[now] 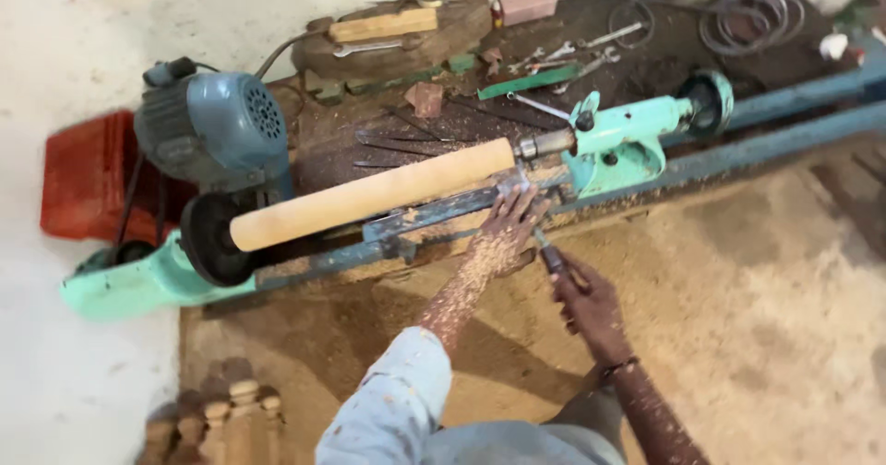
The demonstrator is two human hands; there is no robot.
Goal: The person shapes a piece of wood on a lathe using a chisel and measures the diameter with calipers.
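Observation:
A pale wooden cylinder (369,193) is mounted on a turquoise lathe (618,142), between the dark headstock disc (205,239) and the tailstock. My left hand (509,225) rests on the tool rest just under the cylinder's right end, fingers spread over a chisel blade. My right hand (581,299) grips the chisel's dark handle (552,258) lower down. Both forearms are dusted with wood chips.
A blue-grey motor (217,128) sits behind the headstock, beside a red crate (83,179). Wrenches, chisels and cables (554,59) litter the bench beyond the lathe. Sawdust covers the floor (738,308). Turned wooden spindles (221,423) stand at the bottom left.

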